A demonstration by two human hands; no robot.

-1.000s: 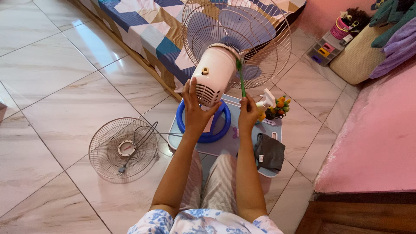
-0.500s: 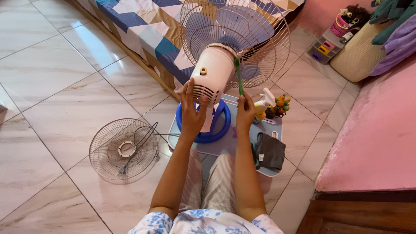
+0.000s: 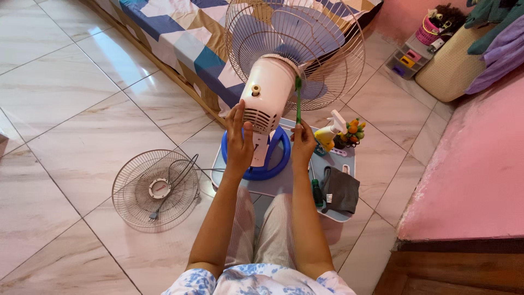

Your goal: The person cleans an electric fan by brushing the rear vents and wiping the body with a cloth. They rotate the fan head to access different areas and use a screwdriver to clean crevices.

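A standing fan faces away from me, with a pale pink motor housing (image 3: 268, 90), a wire rear guard (image 3: 333, 65) and a blue ring base (image 3: 275, 164). My left hand (image 3: 239, 143) rests flat against the lower left of the housing. A thin green brush (image 3: 298, 101) is pinched upright in my right hand (image 3: 303, 145), its tip touching the seam between housing and guard.
A detached wire fan guard (image 3: 155, 188) lies on the tiled floor at left. The light blue mat (image 3: 349, 164) under the fan holds a spray bottle (image 3: 330, 134), a dark cloth (image 3: 339, 191) and a screwdriver (image 3: 316, 191). A bed (image 3: 180, 33) stands behind, a pink surface (image 3: 480, 164) at right.
My left hand slid down from the back of the housing to its lower left side. My right hand and the brush shifted slightly left, uncovering the screwdriver.
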